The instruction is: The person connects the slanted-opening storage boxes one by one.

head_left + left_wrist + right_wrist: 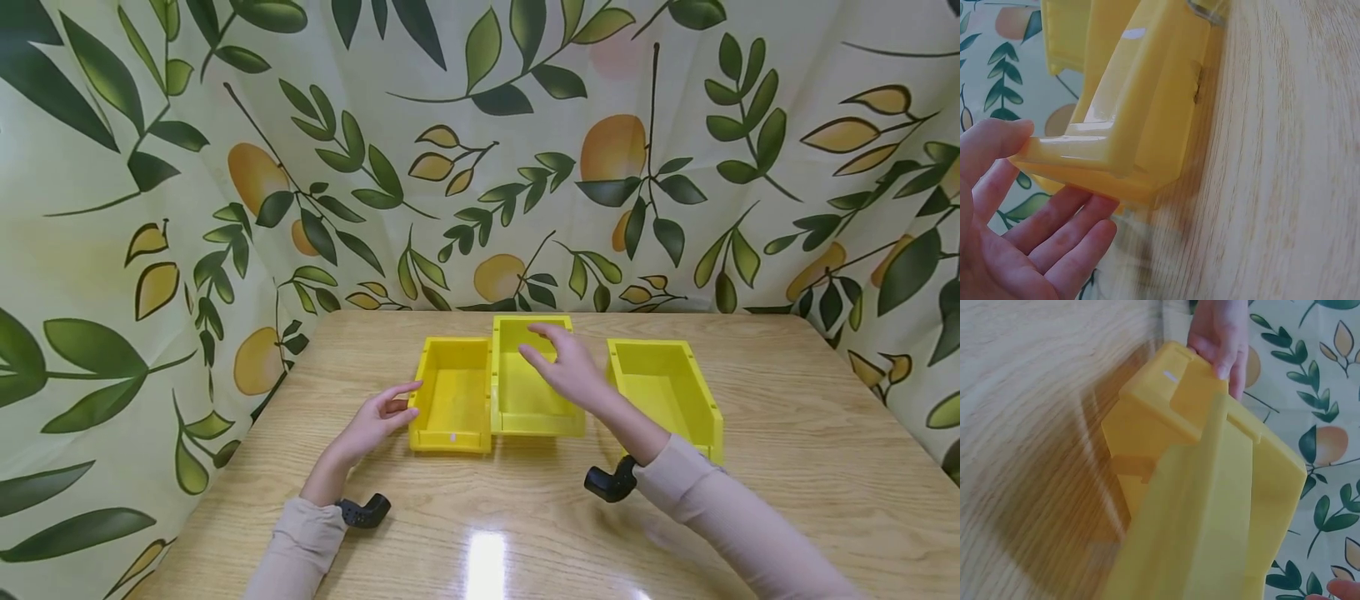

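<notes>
Three yellow plastic bins are on the wooden table. My left hand (381,414) holds the left bin (452,396) by its left side; in the left wrist view the thumb (1007,134) lies on the rim and the fingers are against the outside wall. The middle bin (536,423) stands against the left bin, a little farther back. Over the middle bin is my right hand (566,367), thumb and fingers apart, with nothing between them. Only its fingertips (1342,589) show in the right wrist view. Whether they touch the bin I cannot tell.
A third yellow bin (660,400) stands apart to the right, partly behind my right forearm. Leaf-patterned cloth (495,208) hangs behind and beside the wooden table (420,517). Black wrist cameras (611,482) are on both wrists.
</notes>
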The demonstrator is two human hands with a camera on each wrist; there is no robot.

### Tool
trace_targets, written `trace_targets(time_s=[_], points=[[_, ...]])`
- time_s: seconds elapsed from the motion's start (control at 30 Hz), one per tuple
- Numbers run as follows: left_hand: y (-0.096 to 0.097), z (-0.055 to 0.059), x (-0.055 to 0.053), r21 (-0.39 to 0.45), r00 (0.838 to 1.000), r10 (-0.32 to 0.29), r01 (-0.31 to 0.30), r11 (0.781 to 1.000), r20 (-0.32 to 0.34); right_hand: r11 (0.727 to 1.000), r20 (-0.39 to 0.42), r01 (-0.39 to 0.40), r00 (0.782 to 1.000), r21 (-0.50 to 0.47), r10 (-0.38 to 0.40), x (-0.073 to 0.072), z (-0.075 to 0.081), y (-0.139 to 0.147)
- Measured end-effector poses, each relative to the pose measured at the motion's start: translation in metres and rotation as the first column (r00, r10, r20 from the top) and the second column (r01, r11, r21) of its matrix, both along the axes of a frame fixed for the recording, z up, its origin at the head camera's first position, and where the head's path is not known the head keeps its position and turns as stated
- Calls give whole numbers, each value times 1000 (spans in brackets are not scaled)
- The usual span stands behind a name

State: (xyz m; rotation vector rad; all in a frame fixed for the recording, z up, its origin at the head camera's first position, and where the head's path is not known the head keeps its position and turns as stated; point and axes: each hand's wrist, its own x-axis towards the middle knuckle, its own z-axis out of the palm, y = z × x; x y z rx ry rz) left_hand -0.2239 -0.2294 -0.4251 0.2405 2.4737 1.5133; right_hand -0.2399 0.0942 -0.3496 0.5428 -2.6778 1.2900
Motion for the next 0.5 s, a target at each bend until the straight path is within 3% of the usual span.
trace_targets(time_s=[0.5], points=[[1,1,2,3,1000,2,-2,1000,-2,984,17,-125,992,126,124,-11,1,-30]])
